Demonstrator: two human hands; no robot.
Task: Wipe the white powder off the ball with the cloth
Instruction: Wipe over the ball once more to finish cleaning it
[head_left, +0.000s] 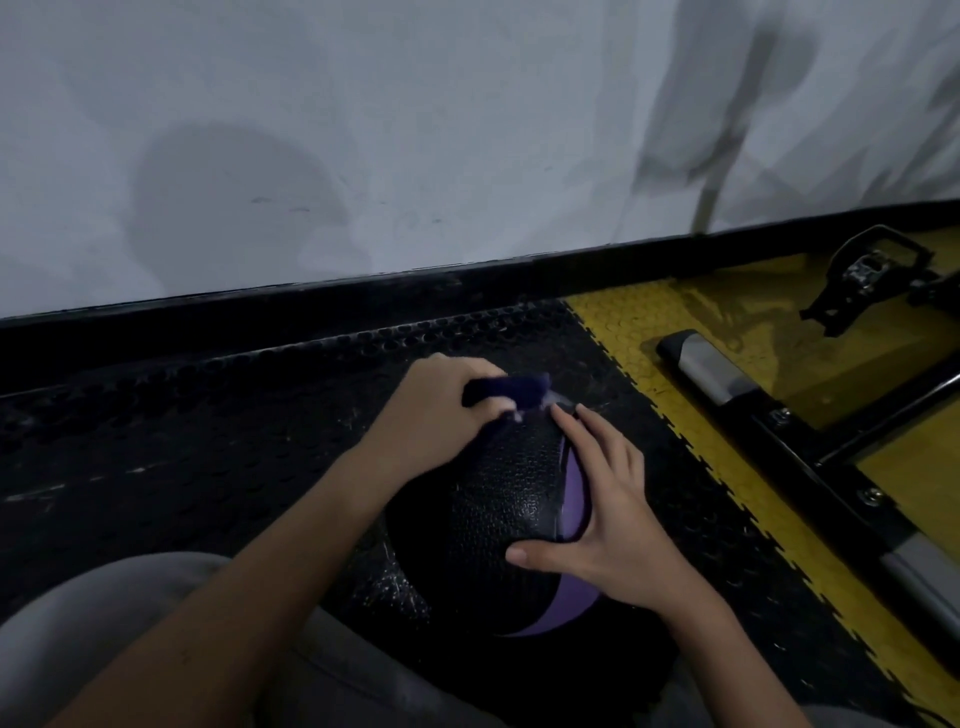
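A black and purple textured ball (498, 509) rests on the black studded floor mat in front of me, between my knees. My left hand (441, 410) grips a bunched dark purple cloth (511, 392) and holds it against the ball's far top edge. A small patch of white powder (558, 399) shows on the ball just right of the cloth. My right hand (597, 499) lies on the ball's right side with straight fingers, thumb spread across the near face.
A white wall (415, 130) rises behind a black skirting. To the right lies yellow interlocking flooring (727, 332) with a black and silver metal frame (779, 415) of gym equipment and a pedal-like part (867, 275). My grey trouser legs (104, 603) are at the bottom.
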